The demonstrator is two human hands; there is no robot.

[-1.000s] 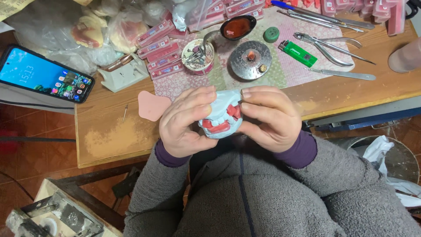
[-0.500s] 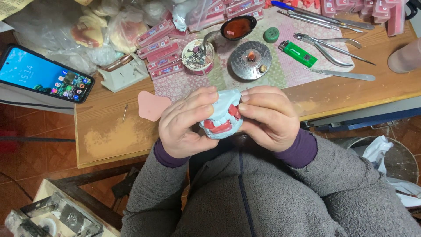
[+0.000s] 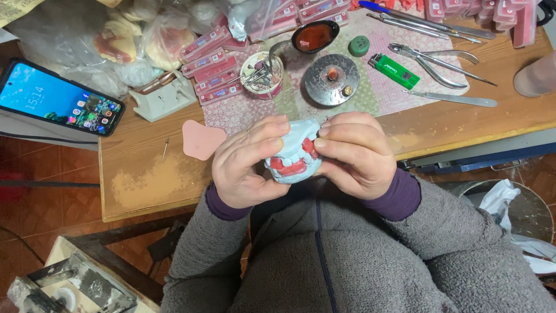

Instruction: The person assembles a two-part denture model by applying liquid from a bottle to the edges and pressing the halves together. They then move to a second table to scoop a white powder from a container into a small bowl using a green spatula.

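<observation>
**Both hands wrapped around the blue dental cast**

I hold the pale blue plaster cast (image 3: 294, 157) with its red wax rim between both hands, just off the near edge of the wooden bench (image 3: 145, 179), above my grey fleece. My left hand (image 3: 246, 162) curls around its left side, fingers closed against it with the tips on the top. My right hand (image 3: 356, 153) grips the right side the same way, thumb pressed near the red wax. Just left of my left hand a pink wax sheet (image 3: 201, 139) lies flat on the bench. Farther off, on the patterned cloth, sit a round metal burner (image 3: 332, 80), a green lighter (image 3: 394, 71), pliers (image 3: 440, 58) and a spoon of red wax (image 3: 314, 36). A phone (image 3: 58, 98) with its screen lit lies at the far left.
</observation>
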